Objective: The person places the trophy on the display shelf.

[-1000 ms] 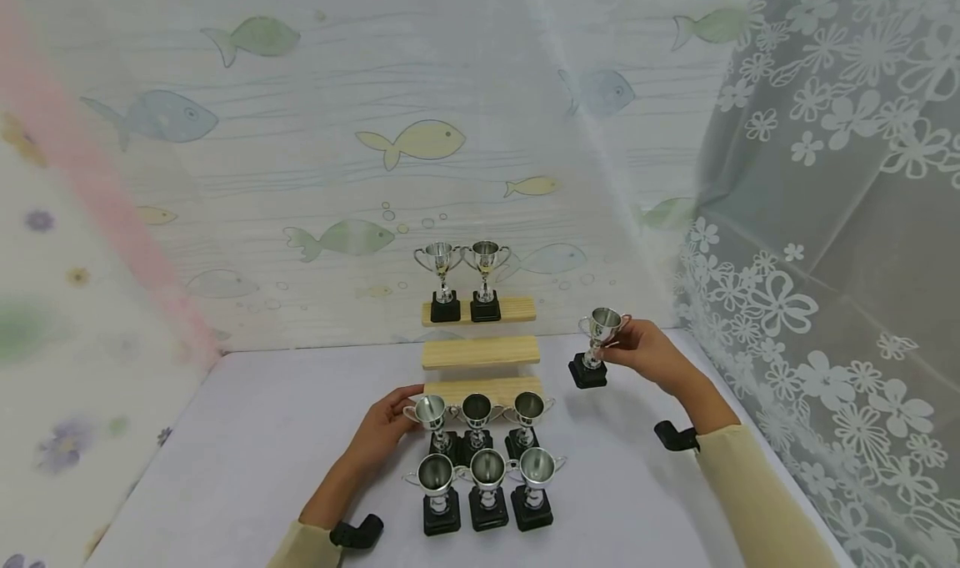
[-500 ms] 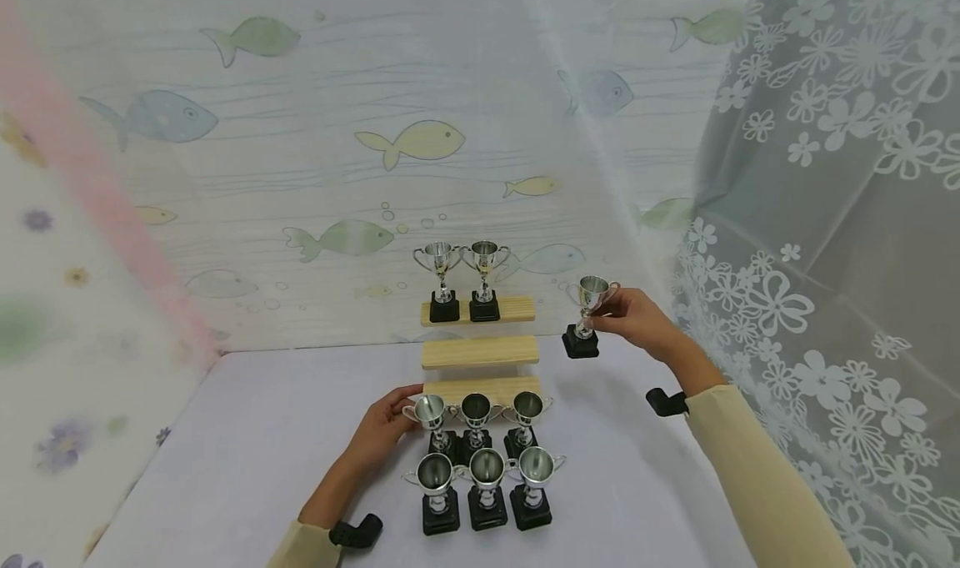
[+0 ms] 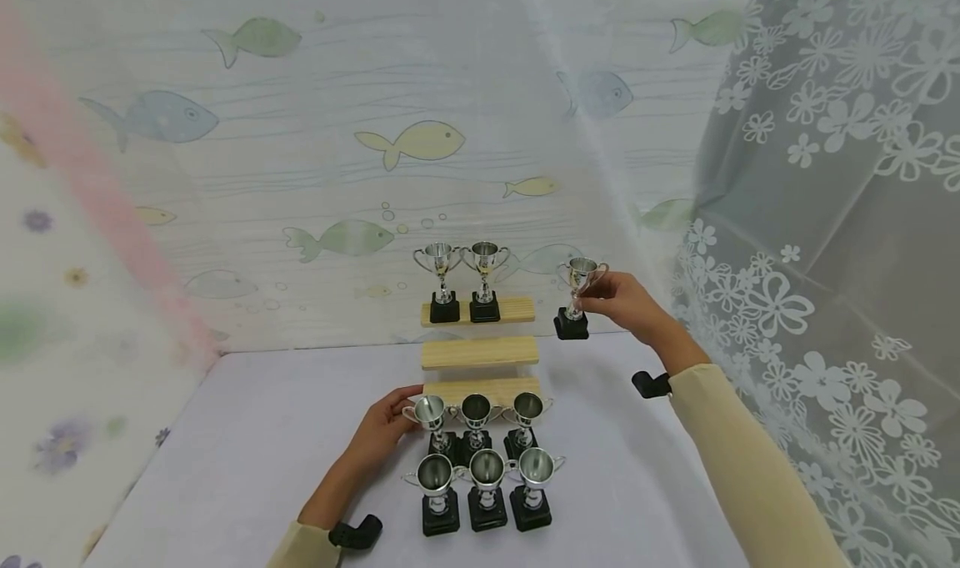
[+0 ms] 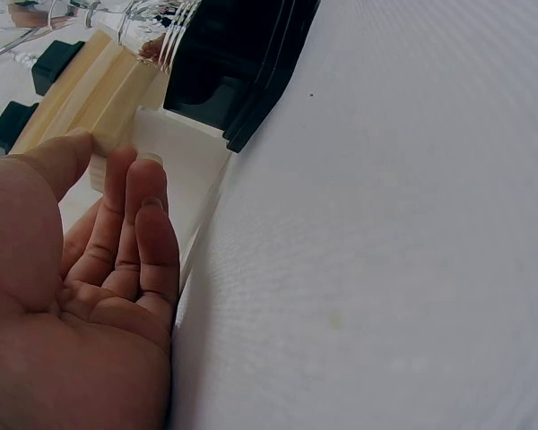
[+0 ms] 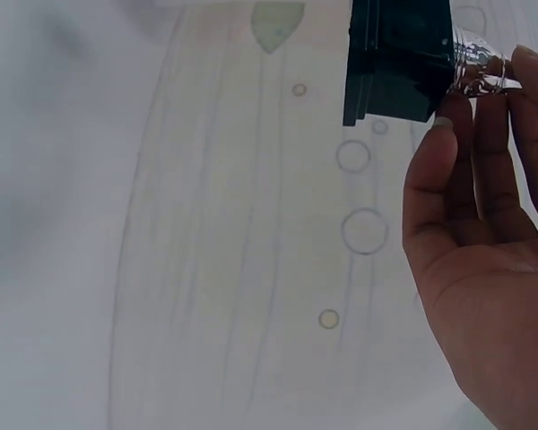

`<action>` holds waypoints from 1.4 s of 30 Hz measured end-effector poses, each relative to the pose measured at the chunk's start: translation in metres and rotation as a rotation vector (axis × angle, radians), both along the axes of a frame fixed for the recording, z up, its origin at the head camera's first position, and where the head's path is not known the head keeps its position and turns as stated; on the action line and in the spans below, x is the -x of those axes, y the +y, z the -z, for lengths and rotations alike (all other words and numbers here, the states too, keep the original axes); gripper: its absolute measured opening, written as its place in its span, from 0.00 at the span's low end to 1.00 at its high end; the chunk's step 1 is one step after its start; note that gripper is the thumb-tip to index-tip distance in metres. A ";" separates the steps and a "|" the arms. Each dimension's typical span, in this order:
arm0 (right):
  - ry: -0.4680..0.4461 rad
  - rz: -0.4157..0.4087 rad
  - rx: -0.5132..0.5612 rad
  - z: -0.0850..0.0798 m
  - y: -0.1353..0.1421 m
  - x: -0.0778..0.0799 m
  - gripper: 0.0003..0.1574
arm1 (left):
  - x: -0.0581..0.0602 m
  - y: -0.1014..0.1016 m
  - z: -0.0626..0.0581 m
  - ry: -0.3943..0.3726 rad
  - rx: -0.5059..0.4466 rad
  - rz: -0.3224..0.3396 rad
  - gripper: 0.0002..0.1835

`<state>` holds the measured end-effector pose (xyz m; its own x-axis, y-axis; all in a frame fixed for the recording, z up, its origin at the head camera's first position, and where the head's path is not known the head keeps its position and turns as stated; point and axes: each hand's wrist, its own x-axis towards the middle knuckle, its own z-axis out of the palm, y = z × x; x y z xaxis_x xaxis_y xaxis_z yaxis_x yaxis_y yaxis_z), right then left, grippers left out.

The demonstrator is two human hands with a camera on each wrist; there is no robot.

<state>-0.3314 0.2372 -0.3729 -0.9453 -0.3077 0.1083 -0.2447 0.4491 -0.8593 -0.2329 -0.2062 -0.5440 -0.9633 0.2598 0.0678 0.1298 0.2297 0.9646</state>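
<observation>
Across the white table (image 3: 262, 451), in the head view, a wooden stand (image 3: 480, 353) of three pale planks sits near the middle. Toward two o'clock from it, the right hand (image 3: 626, 303) has a small silver trophy (image 3: 577, 291) by the stem, up in the air, nearly upright, beside the top plank (image 3: 517, 309) but apart from it. At twelve o'clock I see two trophies (image 3: 444, 306) side by side on that plank. Around six o'clock stand six cups (image 3: 487, 472) on black bases, in two rows of three. At eight o'clock the left hand (image 3: 381, 426) reaches the end of the lowest plank (image 3: 480, 387), just beside the back row's leftmost cup.

From the left wrist, that hand lies toward eight o'clock, thumb and forefinger lightly bent and close together, pinching the plank's corner; its other fingers curl loosely. Near twelve o'clock a black base (image 4: 233, 72) rests on the cloth.

From the right wrist, the hand comes in around three o'clock, thumb and bent fingers closed about the slim silver stem. The held trophy's dark foot (image 5: 399, 63) sits at one o'clock, before a pale wall sheet (image 5: 251, 224) with drawn bubbles.
</observation>
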 end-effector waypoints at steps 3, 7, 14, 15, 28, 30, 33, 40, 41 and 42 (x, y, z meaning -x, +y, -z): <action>0.003 0.009 0.011 -0.003 -0.005 0.003 0.19 | 0.000 0.000 0.000 0.008 0.000 0.004 0.25; 0.000 0.021 0.019 -0.005 -0.010 0.008 0.19 | -0.001 0.000 0.000 0.000 -0.009 -0.001 0.26; 0.007 0.021 0.048 -0.008 -0.019 0.014 0.18 | 0.000 0.000 0.001 -0.010 -0.006 -0.011 0.25; 0.004 0.020 0.056 -0.009 -0.020 0.015 0.18 | 0.000 0.000 0.001 -0.008 -0.007 -0.011 0.26; 0.005 0.013 0.075 -0.012 -0.041 0.020 0.19 | 0.001 -0.001 0.002 -0.006 -0.026 0.006 0.26; -0.003 0.012 0.080 -0.012 -0.045 0.022 0.20 | 0.001 0.000 0.001 -0.006 -0.028 0.004 0.26; -0.016 0.003 0.091 -0.011 -0.049 0.023 0.20 | 0.000 0.000 0.001 -0.009 -0.026 -0.003 0.26; -0.027 -0.016 0.106 -0.007 -0.060 0.026 0.19 | 0.000 0.000 0.002 -0.018 -0.028 -0.011 0.25; -0.029 -0.022 0.109 -0.006 -0.061 0.027 0.19 | 0.000 0.000 0.002 -0.018 -0.031 -0.011 0.25; -0.032 -0.026 0.113 -0.006 -0.062 0.027 0.19 | 0.000 0.001 0.002 -0.019 -0.030 -0.011 0.25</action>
